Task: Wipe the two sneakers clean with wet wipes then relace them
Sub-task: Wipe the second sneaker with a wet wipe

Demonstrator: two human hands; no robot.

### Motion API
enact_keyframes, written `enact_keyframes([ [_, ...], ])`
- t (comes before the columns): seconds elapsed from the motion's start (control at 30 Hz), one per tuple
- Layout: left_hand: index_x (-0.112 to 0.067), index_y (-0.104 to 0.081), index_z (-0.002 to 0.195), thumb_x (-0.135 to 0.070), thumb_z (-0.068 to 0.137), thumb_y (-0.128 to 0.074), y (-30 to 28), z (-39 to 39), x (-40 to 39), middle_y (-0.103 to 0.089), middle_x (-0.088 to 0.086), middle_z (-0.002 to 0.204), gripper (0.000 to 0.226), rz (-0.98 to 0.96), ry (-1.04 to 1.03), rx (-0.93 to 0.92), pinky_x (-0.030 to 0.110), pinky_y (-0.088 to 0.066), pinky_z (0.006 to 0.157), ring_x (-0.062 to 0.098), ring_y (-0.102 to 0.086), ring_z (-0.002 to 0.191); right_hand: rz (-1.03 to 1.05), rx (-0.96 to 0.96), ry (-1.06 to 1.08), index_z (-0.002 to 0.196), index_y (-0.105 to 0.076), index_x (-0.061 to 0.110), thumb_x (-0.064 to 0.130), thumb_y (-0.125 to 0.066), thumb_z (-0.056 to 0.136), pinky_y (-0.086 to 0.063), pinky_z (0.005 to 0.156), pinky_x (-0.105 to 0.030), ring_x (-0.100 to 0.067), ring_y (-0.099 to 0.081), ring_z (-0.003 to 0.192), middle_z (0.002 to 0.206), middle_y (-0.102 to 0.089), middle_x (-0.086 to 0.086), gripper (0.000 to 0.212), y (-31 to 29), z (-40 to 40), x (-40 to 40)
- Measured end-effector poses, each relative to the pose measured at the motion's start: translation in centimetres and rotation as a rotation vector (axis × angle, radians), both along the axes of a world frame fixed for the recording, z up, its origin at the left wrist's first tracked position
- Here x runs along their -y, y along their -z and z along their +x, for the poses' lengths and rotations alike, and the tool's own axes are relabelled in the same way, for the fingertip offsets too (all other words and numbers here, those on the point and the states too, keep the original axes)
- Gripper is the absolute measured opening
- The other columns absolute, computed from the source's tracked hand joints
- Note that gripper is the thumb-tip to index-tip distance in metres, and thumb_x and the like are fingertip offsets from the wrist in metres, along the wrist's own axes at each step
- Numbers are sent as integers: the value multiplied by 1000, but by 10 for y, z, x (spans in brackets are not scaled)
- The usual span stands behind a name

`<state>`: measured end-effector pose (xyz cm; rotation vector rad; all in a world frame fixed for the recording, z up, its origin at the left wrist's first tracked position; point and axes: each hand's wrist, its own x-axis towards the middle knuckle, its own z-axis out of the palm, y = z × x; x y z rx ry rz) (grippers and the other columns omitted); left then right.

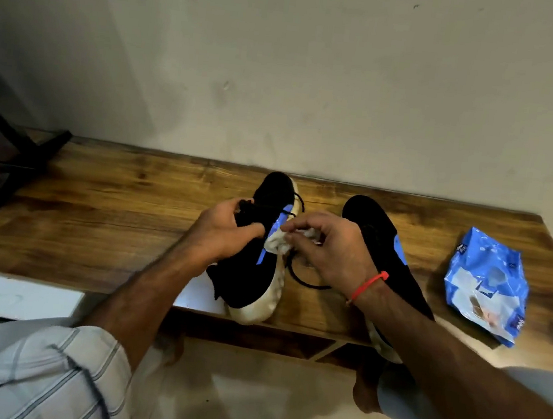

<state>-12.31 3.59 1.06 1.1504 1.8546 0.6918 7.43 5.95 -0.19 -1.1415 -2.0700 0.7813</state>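
- On the wooden worktop [104, 196], two black sneakers with blue stripes and pale soles are sitting side by side, toes toward the wall; the left sneaker [254, 269] is being worked on while the right sneaker [381, 242] is lying partly hidden under the right forearm.
- The left hand [221, 230] is gripping the left sneaker at its tongue and collar, fingers curled into the opening, steadying it.
- The right hand [329, 246] is pinching a crumpled wet wipe [278, 244] between thumb and fingers, pressing it against the blue stripe on the side nearest the other shoe.
- A loose black lace [298, 277] is trailing between the two shoes, directly beneath the right hand; the wipe or fingers are likely to snag it and drag it across the dirty sole.
- The left sneaker's heel is hanging over the worktop's front edge, so a hard wiping stroke toward the person risks tipping it off if the left hand's grip is slackening.
- The blue wipes packet [487, 285] is lying well apart to the right, beyond the second shoe; reaching for it means crossing that shoe.
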Motion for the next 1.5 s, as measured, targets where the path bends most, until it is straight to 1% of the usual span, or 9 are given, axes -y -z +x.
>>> enact_keyframes([
  [0.17,-41,-50,143,-7,89,-72,-11,6,13,-72,-2,113,67,33,181,273,25,-59,64,11,-76,81,354,158,-79,91,-76,7,1,-70,81,-50,82,-29,-26,-66,87,91,-68,-7,13,-2,3,-15],
  [0.3,-55,-38,148,-4,86,-75,-9,14,17,-73,-3,113,89,67,280,259,41,-64,71,19,-77,85,309,170,207,86,-77,6,-4,-71,79,-38,81,-8,-27,-66,81,85,-66,-9,14,-6,23,-45],
  [0.43,-70,-26,144,-14,83,-79,-5,16,14,-68,-1,122,98,114,309,145,45,-64,73,18,-76,90,243,68,210,92,-76,10,4,-73,85,-39,80,0,-15,-64,84,92,-66,-4,10,-11,9,-15],
  [0.57,-68,-18,148,-12,85,-78,-5,16,14,-60,-7,127,104,175,361,39,31,-64,69,7,-72,89,311,119,-60,100,-73,6,2,-69,87,-51,84,-25,-19,-62,91,95,-64,-6,14,-10,-2,21],
  [0.67,-65,-13,150,-7,87,-74,-9,14,17,-66,-8,126,105,183,387,-22,29,-62,59,4,-73,75,346,232,106,90,-74,3,0,-65,80,-53,82,-37,-31,-63,85,89,-63,-13,13,-7,21,-20],
  [0.8,-62,-1,153,-19,86,-70,-7,10,24,-69,-8,127,106,228,475,-381,35,-59,48,16,-66,55,211,156,416,86,-77,11,8,-69,80,-37,76,-12,-24,-65,84,87,-68,-9,10,-13,55,-58],
  [1.13,-34,-29,144,-32,92,-61,14,21,30,-70,-5,98,61,381,321,-894,32,-45,61,21,-65,75,-1,-46,425,97,-74,23,14,-69,90,-50,79,-21,-12,-66,94,94,-72,8,12,-17,47,-55],
  [1.37,-35,33,153,-38,97,-58,16,37,35,-69,-2,84,107,407,288,-893,34,-45,58,23,-66,68,201,93,20,95,-73,12,11,-66,89,-51,81,-21,-10,-63,89,96,-68,0,8,3,4,-5],
  [1.5,-32,38,150,-34,91,-60,14,31,35,-72,-2,85,115,457,288,-847,33,-51,52,20,-62,57,157,213,243,82,-73,6,8,-60,80,-50,76,-32,-30,-64,82,88,-65,-12,14,11,30,-42],
])
